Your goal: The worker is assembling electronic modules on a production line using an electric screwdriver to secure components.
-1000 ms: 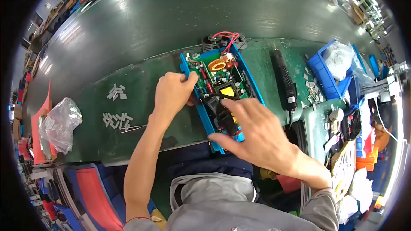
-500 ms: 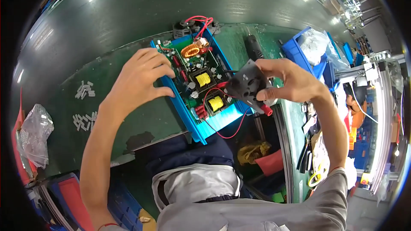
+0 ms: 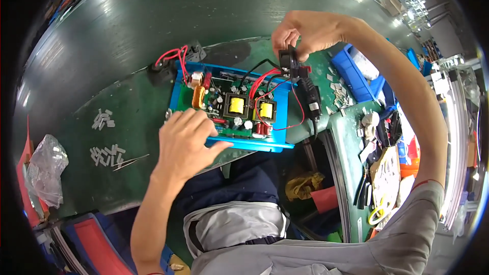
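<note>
Trousers (image 3: 249,173), dark, and a grey shirt (image 3: 229,229) fill the bottom, at the edge of a green desk (image 3: 132,107). The left hand (image 3: 184,142) is at the near left corner of an open blue case (image 3: 257,145); its fingers curve over the wall, but whether they grip cannot be told. The case lies on the desk before the person, showing a circuit board (image 3: 184,99) with two yellow-wound transformers (image 3: 236,105) and a copper coil (image 3: 198,97). To the left, tweezers (image 3: 131,161) lie beside small pale pieces (image 3: 107,155). At the case's far right corner, the right hand (image 3: 313,30) pinches a black panel (image 3: 289,60) between thumb and fingers; red and black wires (image 3: 257,85) run from it to the board. A black power screwdriver (image 3: 309,99) lies partly behind the panel. Beyond, on the right, stands a blue bin (image 3: 351,77).
</note>
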Demonstrator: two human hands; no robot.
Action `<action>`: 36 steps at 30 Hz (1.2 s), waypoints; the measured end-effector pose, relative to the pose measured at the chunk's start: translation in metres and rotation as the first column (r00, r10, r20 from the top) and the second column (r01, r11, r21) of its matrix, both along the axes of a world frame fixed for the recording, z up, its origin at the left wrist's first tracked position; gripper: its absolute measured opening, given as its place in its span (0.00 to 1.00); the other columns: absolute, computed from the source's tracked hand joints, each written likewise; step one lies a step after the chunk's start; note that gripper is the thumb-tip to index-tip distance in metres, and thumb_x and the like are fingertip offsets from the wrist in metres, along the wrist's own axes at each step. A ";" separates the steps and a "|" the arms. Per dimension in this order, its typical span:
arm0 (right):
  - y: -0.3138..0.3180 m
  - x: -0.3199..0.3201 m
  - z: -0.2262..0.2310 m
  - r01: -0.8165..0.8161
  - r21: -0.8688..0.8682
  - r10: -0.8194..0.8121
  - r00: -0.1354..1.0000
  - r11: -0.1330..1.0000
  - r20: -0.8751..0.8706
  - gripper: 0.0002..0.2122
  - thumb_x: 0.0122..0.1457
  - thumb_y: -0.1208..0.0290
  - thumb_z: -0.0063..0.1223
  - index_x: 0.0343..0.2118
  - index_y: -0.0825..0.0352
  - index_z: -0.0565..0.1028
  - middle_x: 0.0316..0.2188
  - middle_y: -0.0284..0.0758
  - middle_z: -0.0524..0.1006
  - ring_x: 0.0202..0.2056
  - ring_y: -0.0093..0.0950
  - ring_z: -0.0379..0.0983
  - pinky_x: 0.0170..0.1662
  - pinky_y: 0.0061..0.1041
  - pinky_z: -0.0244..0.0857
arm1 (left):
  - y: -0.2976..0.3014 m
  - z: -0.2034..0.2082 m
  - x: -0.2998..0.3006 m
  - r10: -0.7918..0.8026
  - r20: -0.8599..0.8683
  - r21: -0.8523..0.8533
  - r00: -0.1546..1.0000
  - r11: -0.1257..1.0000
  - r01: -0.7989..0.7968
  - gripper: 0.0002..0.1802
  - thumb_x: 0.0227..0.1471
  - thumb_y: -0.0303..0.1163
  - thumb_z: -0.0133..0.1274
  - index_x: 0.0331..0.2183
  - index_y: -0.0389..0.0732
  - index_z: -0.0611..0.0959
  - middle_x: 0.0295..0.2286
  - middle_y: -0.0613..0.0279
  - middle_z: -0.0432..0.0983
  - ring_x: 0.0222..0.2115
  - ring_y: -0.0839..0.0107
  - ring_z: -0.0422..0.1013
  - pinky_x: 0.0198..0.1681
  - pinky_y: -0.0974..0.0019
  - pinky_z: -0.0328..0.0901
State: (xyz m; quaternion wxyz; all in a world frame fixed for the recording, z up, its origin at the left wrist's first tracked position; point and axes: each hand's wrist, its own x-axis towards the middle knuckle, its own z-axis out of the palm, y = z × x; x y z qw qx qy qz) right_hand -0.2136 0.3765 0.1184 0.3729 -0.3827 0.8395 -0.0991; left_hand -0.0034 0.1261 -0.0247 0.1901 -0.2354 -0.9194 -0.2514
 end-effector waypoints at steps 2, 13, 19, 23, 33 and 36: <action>-0.005 -0.009 0.000 -0.013 -0.049 0.011 0.999 0.999 -0.046 0.13 0.40 0.83 0.60 0.34 0.70 0.80 0.28 0.31 0.79 0.34 0.24 0.74 0.42 0.27 0.69 | 0.008 0.000 0.005 0.030 -0.018 0.015 0.999 0.999 -0.030 0.22 0.30 0.42 0.74 0.20 0.46 0.75 0.23 0.67 0.70 0.28 0.64 0.71 0.31 0.61 0.63; 0.008 -0.005 -0.009 -0.246 -0.219 0.181 0.943 0.944 -0.279 0.11 0.46 0.80 0.61 0.35 0.65 0.82 0.37 0.34 0.78 0.41 0.33 0.75 0.46 0.34 0.68 | 0.098 0.021 -0.021 -0.059 -0.046 0.069 0.997 0.996 0.063 0.16 0.43 0.40 0.68 0.27 0.41 0.80 0.32 0.59 0.72 0.37 0.63 0.72 0.40 0.59 0.66; 0.033 0.017 -0.021 -0.422 -0.244 0.234 0.802 0.873 -0.549 0.15 0.42 0.82 0.61 0.37 0.65 0.79 0.38 0.38 0.76 0.42 0.42 0.74 0.43 0.37 0.70 | 0.118 0.000 -0.049 -0.176 -0.040 -0.212 0.984 0.963 0.164 0.06 0.47 0.29 0.56 0.27 0.37 0.83 0.32 0.58 0.74 0.37 0.64 0.72 0.42 0.60 0.65; 0.054 0.040 -0.036 -0.615 -0.090 0.328 0.533 0.783 -0.780 0.12 0.49 0.74 0.57 0.38 0.65 0.77 0.42 0.36 0.74 0.47 0.39 0.73 0.41 0.34 0.71 | 0.086 0.010 -0.044 0.059 -0.142 -0.013 0.988 0.998 -0.061 0.05 0.45 0.28 0.61 0.26 0.42 0.80 0.29 0.60 0.72 0.31 0.62 0.73 0.37 0.58 0.64; 0.055 0.138 -0.084 -0.352 -0.039 0.204 0.625 0.935 -0.753 0.20 0.49 0.76 0.55 0.49 0.69 0.74 0.57 0.41 0.71 0.63 0.39 0.63 0.59 0.40 0.62 | 0.038 0.003 -0.057 0.159 0.171 0.223 0.972 0.955 -0.195 0.10 0.46 0.28 0.66 0.30 0.41 0.80 0.28 0.62 0.77 0.29 0.59 0.76 0.36 0.57 0.66; 0.049 0.163 -0.083 -0.276 -0.182 0.014 0.584 0.944 -0.811 0.22 0.44 0.79 0.59 0.47 0.68 0.76 0.52 0.40 0.75 0.57 0.40 0.69 0.52 0.40 0.66 | 0.022 0.007 -0.039 0.134 0.099 0.174 0.986 0.973 -0.149 0.11 0.46 0.30 0.67 0.31 0.40 0.80 0.30 0.61 0.76 0.29 0.59 0.74 0.35 0.57 0.64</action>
